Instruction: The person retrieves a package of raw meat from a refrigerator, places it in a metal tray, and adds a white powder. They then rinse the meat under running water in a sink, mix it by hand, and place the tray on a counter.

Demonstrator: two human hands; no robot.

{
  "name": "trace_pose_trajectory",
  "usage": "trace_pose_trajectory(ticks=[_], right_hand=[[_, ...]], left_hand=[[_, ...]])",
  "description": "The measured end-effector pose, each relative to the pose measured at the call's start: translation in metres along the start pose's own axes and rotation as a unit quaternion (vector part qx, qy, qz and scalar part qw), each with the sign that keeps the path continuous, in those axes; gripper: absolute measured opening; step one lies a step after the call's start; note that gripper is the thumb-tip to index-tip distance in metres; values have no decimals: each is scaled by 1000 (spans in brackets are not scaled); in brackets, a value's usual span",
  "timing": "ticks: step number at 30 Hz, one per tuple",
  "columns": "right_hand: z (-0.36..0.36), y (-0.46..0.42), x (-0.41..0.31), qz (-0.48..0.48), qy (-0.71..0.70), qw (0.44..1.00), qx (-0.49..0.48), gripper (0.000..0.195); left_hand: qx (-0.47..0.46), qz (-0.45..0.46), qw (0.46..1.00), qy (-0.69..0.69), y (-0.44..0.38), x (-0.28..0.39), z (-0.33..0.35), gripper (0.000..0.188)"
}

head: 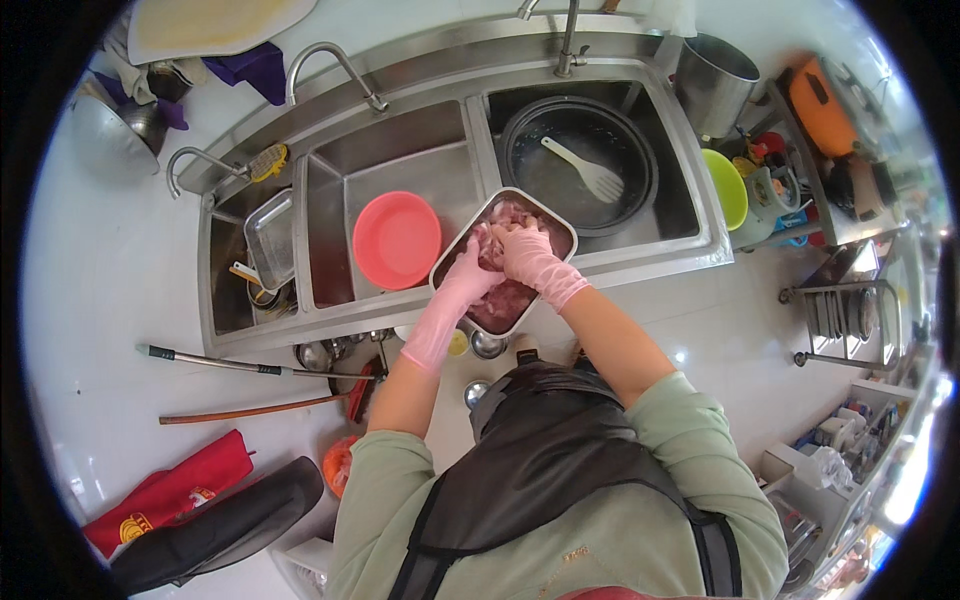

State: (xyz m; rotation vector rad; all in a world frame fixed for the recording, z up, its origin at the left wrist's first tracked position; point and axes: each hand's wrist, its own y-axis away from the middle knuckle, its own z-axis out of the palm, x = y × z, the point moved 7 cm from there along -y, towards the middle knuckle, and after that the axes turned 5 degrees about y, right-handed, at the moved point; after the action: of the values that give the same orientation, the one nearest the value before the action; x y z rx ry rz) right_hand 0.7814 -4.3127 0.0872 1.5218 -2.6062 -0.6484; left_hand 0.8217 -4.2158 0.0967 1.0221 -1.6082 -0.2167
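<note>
A rectangular stainless steel tray (574, 244) rests tilted across the front edge of the sink, with raw sliced meat (504, 306) in it. Both my hands wear thin pink gloves and are in the meat. My left hand (466, 276) grips the meat at the tray's left side, thumb pointing up along it. Beside it, my right hand (528, 253) is curled into the meat near the middle, its fingertips partly hidden. A pink plastic basin (397, 240) stands in the middle sink compartment, just left of the tray.
The right sink compartment holds a black round tub (517, 199) of water with a white slotted spatula (589, 171). Metal trays (271, 236) lie in the left compartment. Faucets (330, 49) rise behind. Steel bowls (487, 345) sit on the floor; a wheeled cart (847, 289) stands right.
</note>
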Motion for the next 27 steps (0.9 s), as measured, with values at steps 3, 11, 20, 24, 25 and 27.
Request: trace_pose_trajectory(ticks=[3,11,20,24,25,27], right_hand=[[11,-7,-12,-43,38,997,-47,51],[-8,28,-26,-109,34,990,-88,50],[-38,38,-15,-77,72,994,-33,45],[-28,34,-15,-98,101,988,57,40],[-28,34,-15,-97,117,987,55,38],[-27,30,-10,-84,103,991,25,38]], left_hand=[[-37,36,987,152,-17,-4,-1,81],[-56,109,981,152,-9,11,-13,56],[111,199,971,-66,15,15,-30,21],[145,187,967,-95,7,1,-32,13],[160,192,961,-117,12,6,-33,12],[162,181,961,-133,18,13,-33,16]])
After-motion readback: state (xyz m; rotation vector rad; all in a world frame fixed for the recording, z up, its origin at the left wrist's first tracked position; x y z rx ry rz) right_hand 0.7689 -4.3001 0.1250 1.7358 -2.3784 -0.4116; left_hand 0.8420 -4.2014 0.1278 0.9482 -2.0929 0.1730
